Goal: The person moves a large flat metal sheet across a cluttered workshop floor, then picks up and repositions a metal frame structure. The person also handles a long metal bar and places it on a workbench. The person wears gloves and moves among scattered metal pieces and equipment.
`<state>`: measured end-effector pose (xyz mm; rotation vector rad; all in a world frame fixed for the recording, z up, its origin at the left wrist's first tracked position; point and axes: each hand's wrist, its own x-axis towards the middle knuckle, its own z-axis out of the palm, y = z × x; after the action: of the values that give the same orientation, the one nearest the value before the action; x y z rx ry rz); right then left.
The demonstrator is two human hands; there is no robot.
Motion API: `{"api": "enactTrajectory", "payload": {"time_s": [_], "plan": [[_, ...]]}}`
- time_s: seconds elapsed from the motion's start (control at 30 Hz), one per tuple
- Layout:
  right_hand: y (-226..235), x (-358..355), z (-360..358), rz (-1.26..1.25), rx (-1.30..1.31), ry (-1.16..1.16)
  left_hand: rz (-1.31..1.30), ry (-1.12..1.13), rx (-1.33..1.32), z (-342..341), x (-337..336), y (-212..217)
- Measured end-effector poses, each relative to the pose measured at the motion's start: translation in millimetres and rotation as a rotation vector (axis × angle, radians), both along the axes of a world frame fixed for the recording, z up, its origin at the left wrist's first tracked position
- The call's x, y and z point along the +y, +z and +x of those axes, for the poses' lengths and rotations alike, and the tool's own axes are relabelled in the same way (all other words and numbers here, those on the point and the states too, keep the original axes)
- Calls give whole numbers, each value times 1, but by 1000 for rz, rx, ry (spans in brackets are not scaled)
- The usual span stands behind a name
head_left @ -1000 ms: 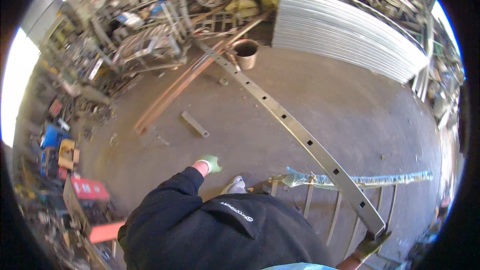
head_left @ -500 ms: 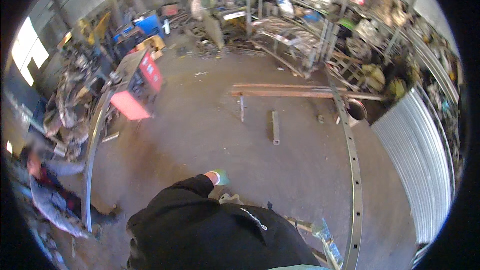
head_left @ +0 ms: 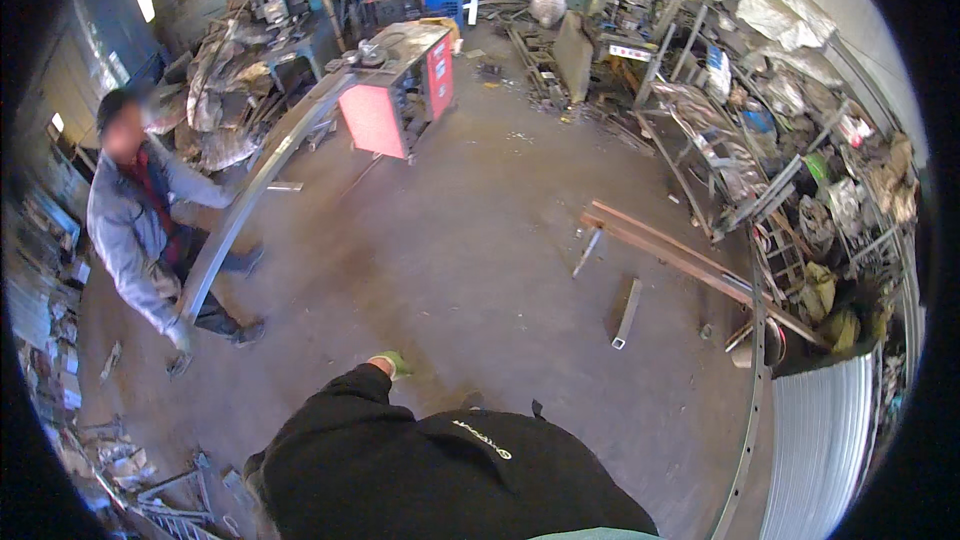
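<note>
My left hand (head_left: 396, 364), in a pale green glove, pokes out past the black sleeve at the lower middle. It hangs above the bare floor, and nothing can be made out in it; its fingers are too small and partly hidden to read. My right hand is out of sight. To the left, a person in a grey jacket (head_left: 122, 225) bends with gloved hands on a long metal beam (head_left: 250, 195). That beam slopes up toward a red cabinet-like workbench (head_left: 358, 122), where its far end appears to lie.
A perforated metal rail (head_left: 756, 380) runs along the right, beside stacked corrugated sheets (head_left: 825, 430). Rusty beams (head_left: 680, 252) and a short square tube (head_left: 627, 314) lie on the floor (head_left: 480, 280). Scrap (head_left: 800, 100) is heaped at the back right, with metal pieces (head_left: 170, 500) at the lower left.
My view has swung left, so the person, beam and red workbench sit farther right in the picture. My left glove shows slightly farther left. The person's hands stay by the beam.
</note>
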<state>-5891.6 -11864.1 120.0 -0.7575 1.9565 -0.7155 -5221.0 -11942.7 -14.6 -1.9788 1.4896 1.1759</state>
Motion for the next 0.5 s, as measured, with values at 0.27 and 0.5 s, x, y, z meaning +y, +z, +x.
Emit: {"api": "enactTrajectory", "payload": {"time_s": [0.27,0.5], "plan": [[-34,-124,24,164,-84,113,-30,316,-51,60,14,-45],[-81,-237,17,314,-126,190,-48,331,121,8,24,-37]]}}
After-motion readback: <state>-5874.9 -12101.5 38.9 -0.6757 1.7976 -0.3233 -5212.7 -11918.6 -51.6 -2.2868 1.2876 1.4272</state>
